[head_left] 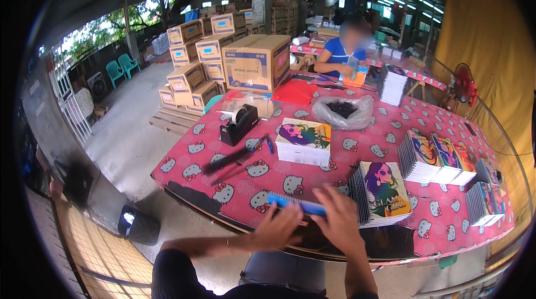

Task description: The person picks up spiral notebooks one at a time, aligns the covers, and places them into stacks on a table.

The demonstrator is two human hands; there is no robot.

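Observation:
A blue-covered spiral notebook (309,206) is held edge-on at the table's near edge, its coil along the top. My left hand (277,227) grips its left part, fingers closed against the cover. Around the right end is my right hand (339,218), thumb on the near side and fingers reaching past the far side. Just right of that hand stands a stack of spiral notebooks (386,187) with an illustrated cover. Farther away is a stack with white page edges and colourful covers (303,141). Loose black spiral coils (229,160) lie to the left beside blue-handled pliers (269,144).
A black tape dispenser (239,125) and a plastic bag of black bits (343,110) sit on the pink patterned tablecloth (184,157). More notebook stacks (435,157) line the right. Across the table works a person in blue (338,53), near cardboard boxes (257,64).

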